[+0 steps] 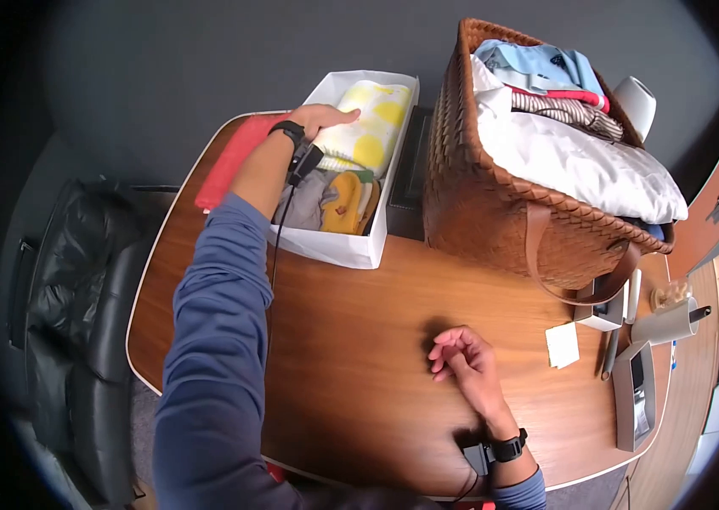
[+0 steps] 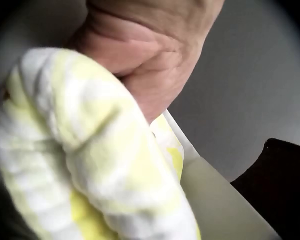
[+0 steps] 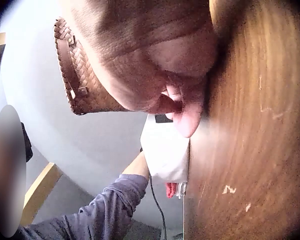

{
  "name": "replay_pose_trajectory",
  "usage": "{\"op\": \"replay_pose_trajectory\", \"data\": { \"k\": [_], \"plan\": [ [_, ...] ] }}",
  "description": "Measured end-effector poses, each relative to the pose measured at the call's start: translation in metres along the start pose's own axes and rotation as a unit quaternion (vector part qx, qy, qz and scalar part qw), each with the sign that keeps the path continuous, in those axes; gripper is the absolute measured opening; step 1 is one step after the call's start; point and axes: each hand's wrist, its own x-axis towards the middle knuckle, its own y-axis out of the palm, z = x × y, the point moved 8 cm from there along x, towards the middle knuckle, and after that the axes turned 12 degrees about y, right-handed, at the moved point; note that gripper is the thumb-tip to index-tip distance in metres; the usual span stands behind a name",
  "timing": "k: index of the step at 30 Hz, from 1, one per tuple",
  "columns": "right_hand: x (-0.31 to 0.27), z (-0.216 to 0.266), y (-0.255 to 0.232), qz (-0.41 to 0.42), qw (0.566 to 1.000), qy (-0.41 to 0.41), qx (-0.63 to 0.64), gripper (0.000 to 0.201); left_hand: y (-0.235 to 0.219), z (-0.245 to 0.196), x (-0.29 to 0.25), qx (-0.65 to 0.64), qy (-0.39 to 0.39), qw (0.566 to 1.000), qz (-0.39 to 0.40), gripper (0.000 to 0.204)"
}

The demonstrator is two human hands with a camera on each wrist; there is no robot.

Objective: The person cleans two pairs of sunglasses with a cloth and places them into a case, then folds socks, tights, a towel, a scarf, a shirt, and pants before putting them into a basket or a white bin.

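Note:
My left hand point(image 1: 325, 119) grips a folded white cloth with yellow spots point(image 1: 374, 119) at the far end of a white box point(image 1: 351, 251). The thumb lies over the cloth; the other fingers are hidden. Up close in the left wrist view, the soft thick folds of this cloth point(image 2: 120, 155) bulge below the hand point(image 2: 155, 65). Nearer in the same box sit a grey folded cloth point(image 1: 304, 200) and a mustard-yellow one point(image 1: 342, 204). My right hand point(image 1: 470, 365) rests on the wooden table, fingers loosely curled and holding nothing.
A tall woven basket point(image 1: 478, 204) heaped with clothes stands right of the box. Red cloth point(image 1: 240, 157) lies to its left. Along the table's right side are a sticky-note pad point(image 1: 562, 345), a grey tray point(image 1: 634, 408) and a toppled-looking cup point(image 1: 665, 323).

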Motion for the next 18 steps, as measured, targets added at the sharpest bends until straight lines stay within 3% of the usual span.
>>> {"op": "replay_pose_trajectory", "data": {
  "k": [3,4,7,8,9,11,15,18],
  "plan": [
    [0.0,0.0,0.0,-0.002,1.0,-0.001,-0.006,0.027,-0.003,-0.024,-0.004,0.092,0.133,0.981,-0.107,0.083],
    [0.001,0.0,0.0,-0.003,1.0,-0.003,-0.008,0.027,-0.008,-0.039,-0.005,0.293,0.125,0.926,-0.2,0.085],
    [0.001,0.0,0.001,-0.005,1.0,-0.004,-0.014,0.027,0.015,-0.107,-0.018,0.512,0.215,0.817,-0.152,0.086],
    [0.002,0.001,0.001,-0.006,1.0,-0.007,-0.017,0.027,0.029,-0.11,-0.009,0.541,0.166,0.822,-0.072,0.086],
    [0.002,0.001,0.002,-0.006,1.0,-0.006,-0.017,0.027,0.048,-0.103,-0.013,0.458,0.147,0.876,0.018,0.097],
    [0.001,0.001,0.002,-0.008,1.0,-0.007,-0.017,0.027,0.065,-0.084,-0.013,0.468,0.094,0.877,0.054,0.11],
    [0.003,-0.001,0.001,-0.006,1.0,-0.014,-0.014,0.027,0.063,-0.072,-0.004,0.385,0.096,0.917,0.051,0.118],
    [0.002,0.0,0.002,0.0,1.0,-0.019,-0.02,0.026,0.064,-0.072,-0.007,0.379,0.106,0.919,0.02,0.119]
  ]
}}
